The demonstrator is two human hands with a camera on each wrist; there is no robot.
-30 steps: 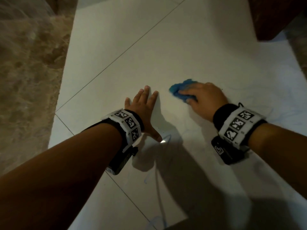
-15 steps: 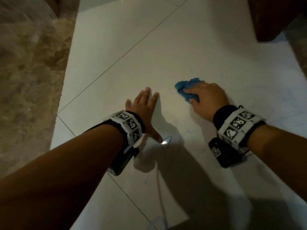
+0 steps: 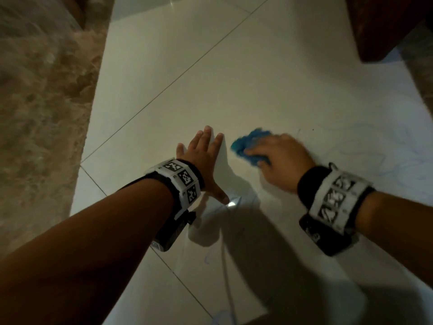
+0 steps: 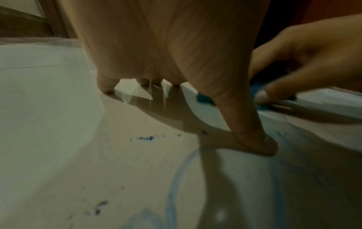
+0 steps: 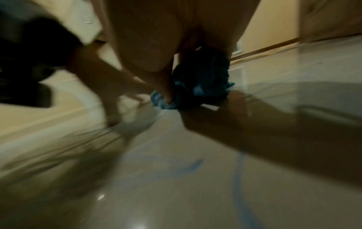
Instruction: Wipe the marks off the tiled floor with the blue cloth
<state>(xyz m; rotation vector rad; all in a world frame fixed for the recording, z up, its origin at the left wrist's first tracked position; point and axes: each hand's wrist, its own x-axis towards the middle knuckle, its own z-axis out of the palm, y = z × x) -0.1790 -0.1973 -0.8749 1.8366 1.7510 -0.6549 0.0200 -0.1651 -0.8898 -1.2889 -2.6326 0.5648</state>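
Note:
A bunched blue cloth [image 3: 248,145] lies on the white tiled floor [image 3: 210,85], and my right hand [image 3: 278,158] grips it with curled fingers, pressing it down. The cloth [image 5: 203,86] shows under the palm in the right wrist view, and a bit of the cloth [image 4: 203,99] shows behind the thumb in the left wrist view. My left hand [image 3: 203,153] lies flat on the tile just left of the cloth, fingers straight and spread. Faint blue scribble marks [image 3: 365,158] cover the tile to the right. A blue line [image 4: 176,178] and dark blue specks [image 4: 147,137] lie near my left thumb.
A shaggy beige rug [image 3: 39,102] borders the tiles on the left. A dark brown piece of furniture [image 3: 386,24] stands at the far right corner. More blue lines [image 3: 225,266] run along the tile between my forearms, in shadow.
My right hand has slid the cloth back toward the left hand, after moving a little right half a second ago. The left hand has stayed planted on the tile.

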